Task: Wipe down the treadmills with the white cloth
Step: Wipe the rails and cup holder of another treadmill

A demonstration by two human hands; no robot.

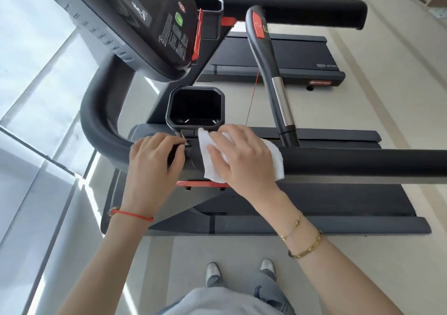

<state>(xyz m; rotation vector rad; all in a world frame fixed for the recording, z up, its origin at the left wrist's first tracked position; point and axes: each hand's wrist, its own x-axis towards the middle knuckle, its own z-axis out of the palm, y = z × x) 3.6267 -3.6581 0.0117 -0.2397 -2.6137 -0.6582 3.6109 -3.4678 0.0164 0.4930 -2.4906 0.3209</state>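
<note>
I stand beside a black treadmill (350,205) whose side handrail (362,161) runs across the middle of the view. My right hand (242,155) lies flat on the folded white cloth (277,160) and presses it onto the handrail just below the square cup holder (196,108). My left hand (153,160) rests on the handrail to the left of the cloth, its fingers curled over the bar and its fingertips at a small pale scrap by the cup holder's base. The console (135,19) hangs above.
A second treadmill (278,55) stands beyond, with its own padded handrail (302,10). A grip bar with a silver section (280,99) and a thin red safety cord (252,97) cross the gap. Windows run along the left; my shoes (212,270) are on the pale floor.
</note>
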